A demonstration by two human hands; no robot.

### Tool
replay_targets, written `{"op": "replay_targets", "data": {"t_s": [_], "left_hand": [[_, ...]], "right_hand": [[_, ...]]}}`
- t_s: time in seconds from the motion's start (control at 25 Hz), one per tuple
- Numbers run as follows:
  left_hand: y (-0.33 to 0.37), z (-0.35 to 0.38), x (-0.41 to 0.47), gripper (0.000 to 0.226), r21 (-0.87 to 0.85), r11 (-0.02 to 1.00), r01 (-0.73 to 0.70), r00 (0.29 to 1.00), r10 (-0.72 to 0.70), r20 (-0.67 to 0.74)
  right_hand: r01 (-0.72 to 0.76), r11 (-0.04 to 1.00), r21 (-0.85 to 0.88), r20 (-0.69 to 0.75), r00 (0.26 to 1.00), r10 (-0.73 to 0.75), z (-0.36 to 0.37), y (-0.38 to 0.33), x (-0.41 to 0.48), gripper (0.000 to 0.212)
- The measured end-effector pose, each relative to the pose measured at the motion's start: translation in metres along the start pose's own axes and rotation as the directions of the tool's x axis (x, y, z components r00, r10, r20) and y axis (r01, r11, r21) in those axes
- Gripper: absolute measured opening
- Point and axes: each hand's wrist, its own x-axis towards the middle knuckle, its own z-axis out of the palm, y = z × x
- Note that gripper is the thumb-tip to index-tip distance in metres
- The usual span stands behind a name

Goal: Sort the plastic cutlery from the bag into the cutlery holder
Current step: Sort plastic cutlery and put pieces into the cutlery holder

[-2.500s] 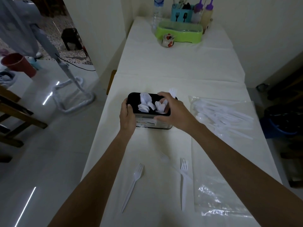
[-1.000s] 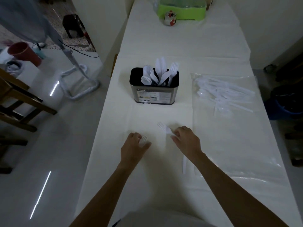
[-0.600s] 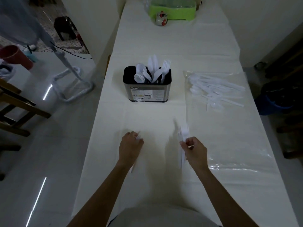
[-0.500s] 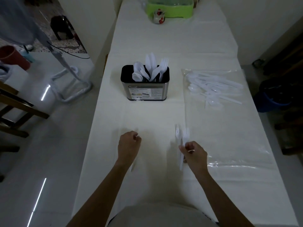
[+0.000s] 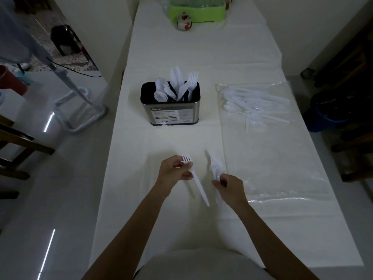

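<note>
The black and steel cutlery holder (image 5: 170, 115) stands mid-table with white spoons, knives and forks upright in it. My left hand (image 5: 175, 172) is shut on a white plastic fork (image 5: 196, 180), tines up near my fingers, handle slanting down to the right. Just to its right, my right hand (image 5: 229, 186) grips blurred white forks (image 5: 215, 166) that point away from me. A clear plastic bag (image 5: 268, 158) lies flat on the right of the table, with several loose white cutlery pieces (image 5: 254, 106) at its far end.
A green dish rack (image 5: 196, 12) and a small painted jar (image 5: 183, 22) sit at the table's far end. The table's left edge drops to a tiled floor with a fan stand (image 5: 80, 106). Wooden chairs stand at far left and far right.
Both hands left the holder, came down to the near table and picked up the forks that lay there. The left hand now holds its fork off the cloth, closer to the right hand.
</note>
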Motion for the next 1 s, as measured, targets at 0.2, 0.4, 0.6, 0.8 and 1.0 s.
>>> {"op": "replay_targets", "data": {"t_s": [0.2, 0.4, 0.6, 0.8, 1.0], "left_hand": [[0.001, 0.014, -0.002, 0.021, 0.05, 0.998, -0.046, 0.993, 0.04, 0.11], [0.008, 0.013, -0.008, 0.005, 0.138, 0.986, -0.089, 0.988, 0.07, 0.141], [0.006, 0.013, -0.009, 0.006, 0.118, 0.988, -0.103, 0.979, 0.079, 0.188], [0.005, 0.019, -0.014, 0.015, 0.071, 0.987, -0.147, 0.969, 0.13, 0.209], [0.011, 0.015, -0.007, 0.011, 0.173, 0.947, -0.27, 0.944, 0.225, 0.241]], "right_hand": [[0.118, 0.99, 0.079, 0.19, 0.973, -0.131, -0.009, -0.009, -0.015, 0.039], [0.075, 0.95, 0.302, 0.266, 0.951, -0.159, -0.018, -0.005, -0.027, 0.028], [-0.165, 0.795, 0.584, 0.347, 0.936, -0.061, -0.028, -0.023, -0.042, 0.034], [-0.265, 0.695, 0.669, 0.405, 0.913, -0.041, -0.02, -0.032, -0.044, 0.032], [-0.06, 0.835, 0.547, 0.348, 0.923, -0.162, -0.018, -0.029, -0.041, 0.022]]}}
